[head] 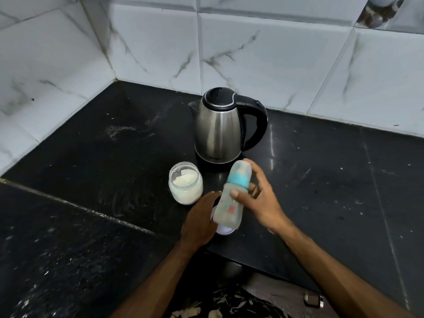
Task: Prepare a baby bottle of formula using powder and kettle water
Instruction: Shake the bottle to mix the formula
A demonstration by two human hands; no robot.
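Note:
My right hand grips a cloudy baby bottle with a teal collar and clear cap, held tilted above the counter. Just left of it, my left hand rests on a white round lid lying on the counter, partly hidden under the bottle. An open glass jar of white powder stands left of the bottle. Behind them a steel kettle with a black lid and handle sits on its base, lid closed.
The black stone counter meets white marbled wall tiles at the back and left. Its front edge steps inward near my body. A small metal fitting shows below the edge at lower right.

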